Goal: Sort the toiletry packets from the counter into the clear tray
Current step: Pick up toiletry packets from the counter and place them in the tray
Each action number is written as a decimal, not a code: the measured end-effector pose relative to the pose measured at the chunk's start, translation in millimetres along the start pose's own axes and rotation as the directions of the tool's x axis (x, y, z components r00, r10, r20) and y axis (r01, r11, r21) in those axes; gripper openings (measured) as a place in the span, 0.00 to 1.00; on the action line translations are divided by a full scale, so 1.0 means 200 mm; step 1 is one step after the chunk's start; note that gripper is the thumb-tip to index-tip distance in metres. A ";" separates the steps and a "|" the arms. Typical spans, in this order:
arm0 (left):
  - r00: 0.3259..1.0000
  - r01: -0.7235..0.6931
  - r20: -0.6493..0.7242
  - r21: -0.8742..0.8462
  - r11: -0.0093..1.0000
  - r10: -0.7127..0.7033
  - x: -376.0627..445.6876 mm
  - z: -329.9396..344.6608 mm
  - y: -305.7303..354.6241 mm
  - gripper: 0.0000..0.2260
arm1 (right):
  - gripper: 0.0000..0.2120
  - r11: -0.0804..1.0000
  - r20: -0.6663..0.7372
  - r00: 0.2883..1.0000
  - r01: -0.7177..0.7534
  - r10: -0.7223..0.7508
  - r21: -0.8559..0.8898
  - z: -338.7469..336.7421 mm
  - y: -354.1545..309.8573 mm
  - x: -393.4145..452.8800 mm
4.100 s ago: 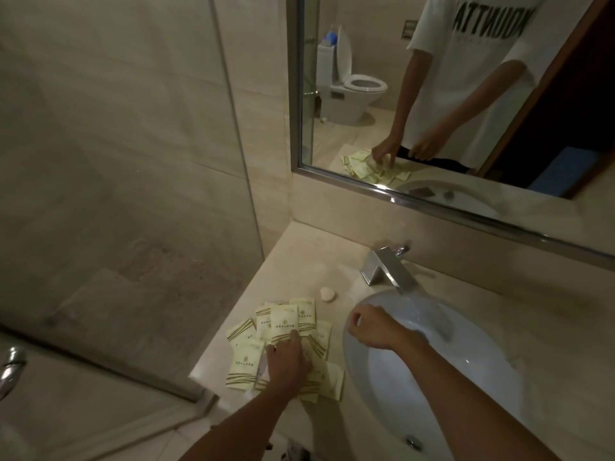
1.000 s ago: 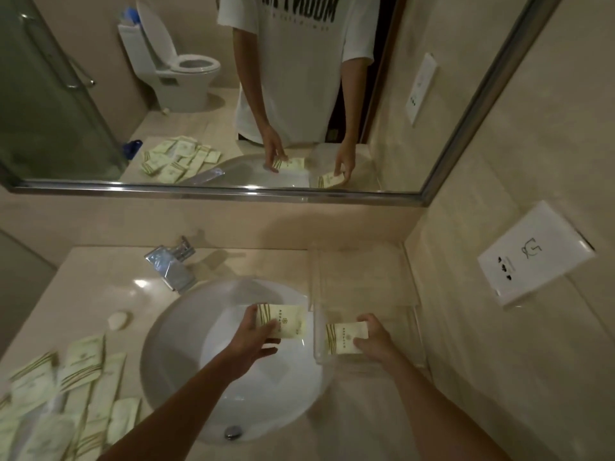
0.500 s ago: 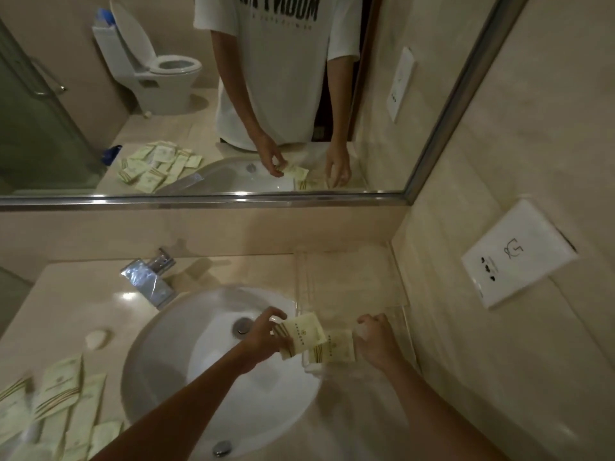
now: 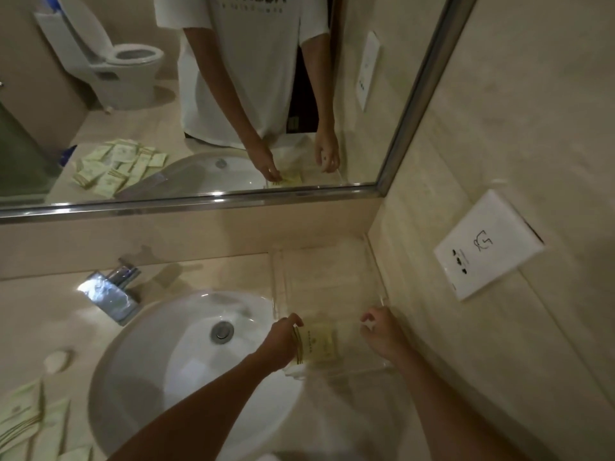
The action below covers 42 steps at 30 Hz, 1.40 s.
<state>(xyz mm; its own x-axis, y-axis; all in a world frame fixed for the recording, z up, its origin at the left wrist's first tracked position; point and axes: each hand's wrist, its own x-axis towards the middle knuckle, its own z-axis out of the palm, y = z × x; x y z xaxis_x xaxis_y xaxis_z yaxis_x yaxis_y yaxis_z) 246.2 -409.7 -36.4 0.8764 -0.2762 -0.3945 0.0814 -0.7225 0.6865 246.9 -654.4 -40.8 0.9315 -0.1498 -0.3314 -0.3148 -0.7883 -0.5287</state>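
Observation:
The clear tray (image 4: 332,277) sits on the counter right of the sink, against the side wall. My left hand (image 4: 281,341) reaches into its near end and pinches the striped edge of a pale yellow toiletry packet (image 4: 319,342) that lies low in the tray. A second packet seems to lie under it, but blur hides the detail. My right hand (image 4: 379,331) hovers over the tray's right side, fingers loosely curled and holding nothing. Several more packets (image 4: 23,420) lie spread on the counter at the far left.
The white basin (image 4: 173,367) fills the middle of the counter, with a chrome tap (image 4: 111,294) behind it and a small soap piece (image 4: 56,361) to its left. A wall socket plate (image 4: 486,244) sticks out on the right wall. The mirror (image 4: 199,94) runs along the back.
My right hand has let go of its packet in the tray and drawn back to the right. My left hand has carried its packet over the tray's rim and lowered it onto the first one.

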 end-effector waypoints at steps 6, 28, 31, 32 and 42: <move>0.990 -0.117 -0.043 0.292 0.949 0.135 -0.02 0.05 -0.04 0.17 | 0.09 1.000 0.038 0.999 0.011 -0.012 0.014 0.03 -0.03 0.01; 0.942 -0.010 -0.300 0.423 0.906 0.151 -0.28 -0.45 -0.38 0.07 | 0.08 0.966 0.182 0.960 0.236 -0.214 -0.110 0.07 -0.62 -0.06; 0.940 0.077 -0.335 0.378 0.923 0.059 -0.42 -0.60 -0.48 0.07 | 0.07 0.931 0.230 0.926 0.336 -0.298 -0.145 0.13 -0.84 -0.11; 0.934 0.101 -0.356 0.373 0.922 0.042 -0.46 -0.64 -0.53 0.08 | 0.06 0.918 0.240 0.914 0.367 -0.327 -0.148 0.16 -0.92 -0.13; 0.894 0.316 -0.410 0.290 0.903 -0.181 -0.97 -0.89 -0.96 0.08 | 0.07 0.785 0.403 0.778 0.588 -0.481 -0.198 0.56 -1.47 -0.36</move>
<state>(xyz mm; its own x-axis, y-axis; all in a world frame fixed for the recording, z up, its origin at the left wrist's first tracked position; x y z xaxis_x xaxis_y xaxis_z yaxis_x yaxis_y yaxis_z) 145.4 -105.0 16.4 0.9634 0.1441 -0.2262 0.2129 -0.9239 0.3178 252.0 -345.3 50.1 0.8033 0.5034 -0.3184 0.3363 -0.8245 -0.4552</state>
